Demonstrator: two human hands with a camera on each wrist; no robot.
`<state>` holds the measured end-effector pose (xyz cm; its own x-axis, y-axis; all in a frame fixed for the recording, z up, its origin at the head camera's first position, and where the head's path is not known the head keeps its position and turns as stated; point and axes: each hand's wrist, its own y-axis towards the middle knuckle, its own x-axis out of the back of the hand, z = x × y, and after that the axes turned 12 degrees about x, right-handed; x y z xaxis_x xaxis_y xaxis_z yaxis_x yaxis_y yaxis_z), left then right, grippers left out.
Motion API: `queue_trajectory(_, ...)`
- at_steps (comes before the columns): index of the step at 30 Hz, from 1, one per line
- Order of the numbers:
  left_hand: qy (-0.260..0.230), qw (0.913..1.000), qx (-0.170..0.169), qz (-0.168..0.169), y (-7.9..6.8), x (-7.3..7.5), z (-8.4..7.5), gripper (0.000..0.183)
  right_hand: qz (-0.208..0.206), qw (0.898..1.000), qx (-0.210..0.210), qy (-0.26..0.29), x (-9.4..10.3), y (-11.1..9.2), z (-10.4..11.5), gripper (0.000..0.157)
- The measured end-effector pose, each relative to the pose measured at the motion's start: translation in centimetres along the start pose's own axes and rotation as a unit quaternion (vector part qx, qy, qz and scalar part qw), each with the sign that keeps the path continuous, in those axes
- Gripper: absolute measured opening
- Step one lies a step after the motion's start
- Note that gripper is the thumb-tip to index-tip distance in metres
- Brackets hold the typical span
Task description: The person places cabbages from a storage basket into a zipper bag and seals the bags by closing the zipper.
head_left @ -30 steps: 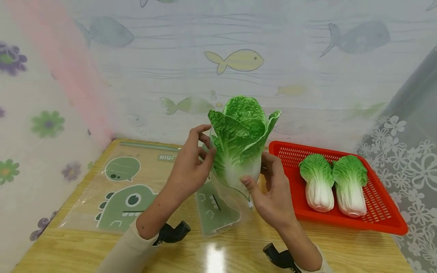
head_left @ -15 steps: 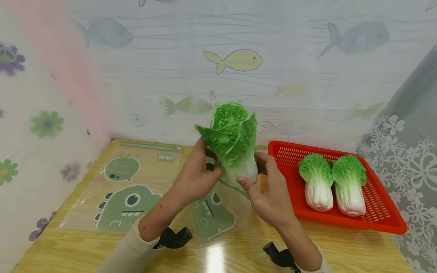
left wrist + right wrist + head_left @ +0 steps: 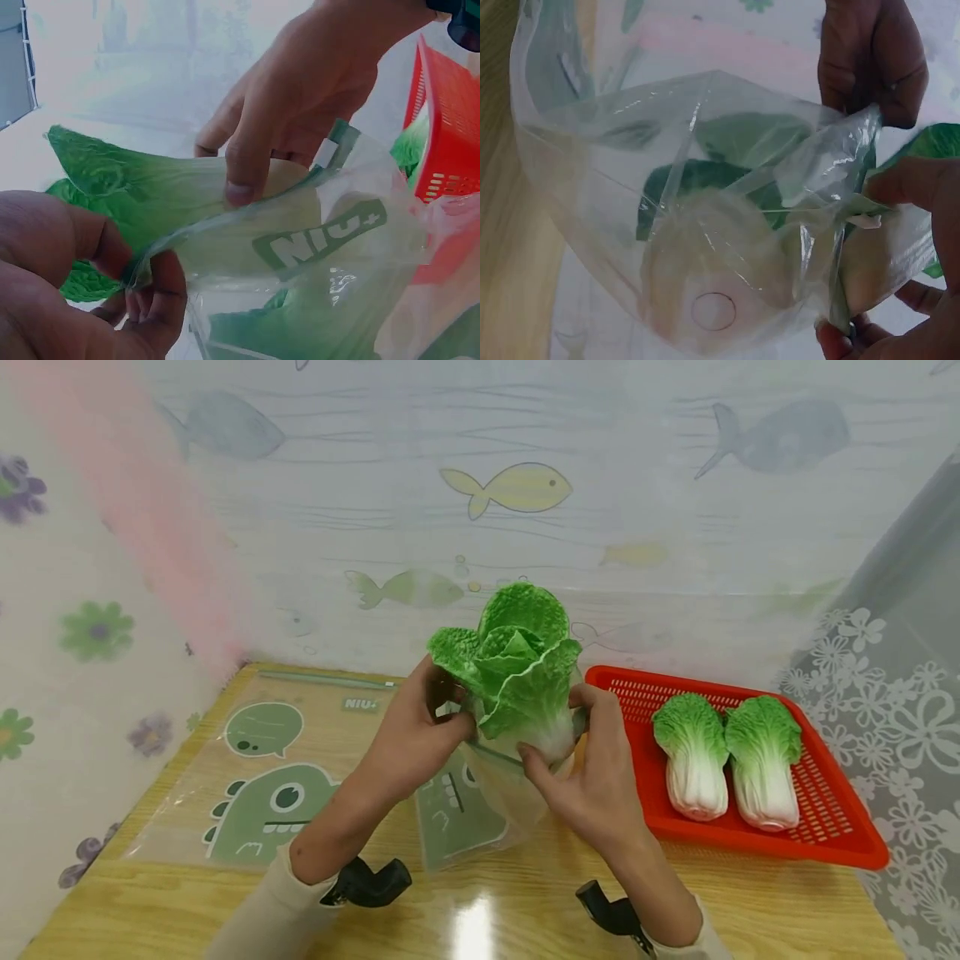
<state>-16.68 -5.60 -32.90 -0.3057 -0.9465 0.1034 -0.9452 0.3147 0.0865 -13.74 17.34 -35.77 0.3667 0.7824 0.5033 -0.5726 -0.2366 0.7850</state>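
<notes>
A napa cabbage [image 3: 525, 668] stands leaves-up between both hands, tilted slightly, its white base inside the mouth of a clear zip bag [image 3: 461, 818] with a green dinosaur print. In the left wrist view my left hand [image 3: 82, 277] pinches the bag's zip edge beside the leaves. My right hand [image 3: 592, 768] grips the cabbage low down, thumb in front near the bag's rim, other fingers behind and partly hidden. Through the plastic in the right wrist view, the cabbage base [image 3: 712, 270] shows inside the bag. My right hand's fingers [image 3: 915, 180] also touch the zip edge there.
A red plastic basket [image 3: 832, 852] on the right holds two more napa cabbages [image 3: 690, 760]. Flat on the wooden table [image 3: 420, 918] at left lies another dinosaur-print zip bag [image 3: 262, 735]. A patterned curtain [image 3: 360, 527] hangs close behind the table.
The cabbage tilted left, then swung back toward upright, and its base has dropped lower into the bag's mouth. Both hands stay around it; the bag's rim has come up around the base.
</notes>
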Motion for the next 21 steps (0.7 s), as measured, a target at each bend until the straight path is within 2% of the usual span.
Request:
queue_trajectory(4, -0.020, 0.9987, 0.037, 0.030, 0.05, 0.15, -0.23, 0.063, -0.003, 1.000, 0.006, 0.009, 0.06, 0.14, -0.29, 0.073)
queue_trajectory(7, -0.050, 0.9960, 0.055, 0.050, 0.17, 0.33, -0.08, 0.073, -0.002, 1.000, 0.007, 0.027, 0.06, 0.21, -0.33, 0.066)
queue_trajectory(10, -0.068, 0.9944, 0.059, 0.055, 0.30, 0.60, 0.10, 0.077, 0.003, 0.997, -0.007, 0.081, 0.04, 0.25, -0.11, 0.062)
queue_trajectory(12, -0.057, 0.9957, 0.055, 0.048, 0.33, 0.76, 0.10, 0.076, 0.010, 0.991, -0.021, 0.130, 0.13, 0.22, 0.07, 0.062)
queue_trajectory(14, -0.038, 0.9976, 0.043, 0.039, 0.43, 0.91, 0.17, 0.070, 0.019, 0.987, -0.036, 0.158, 0.28, 0.14, 0.22, 0.059)
queue_trajectory(16, -0.025, 0.9989, 0.025, 0.029, 0.50, 0.94, 0.17, 0.052, 0.035, 0.987, -0.041, 0.149, 0.42, 0.13, 0.32, 0.056)
queue_trajectory(20, -0.028, 0.9994, -0.013, 0.016, 0.55, 0.80, 0.24, 0.016, 0.076, 0.993, -0.039, 0.076, 0.52, 0.10, 0.51, 0.048)
queue_trajectory(21, -0.033, 0.9991, -0.021, 0.014, 0.54, 0.74, 0.26, 0.015, 0.086, 0.993, -0.040, 0.067, 0.51, 0.12, 0.56, 0.047)
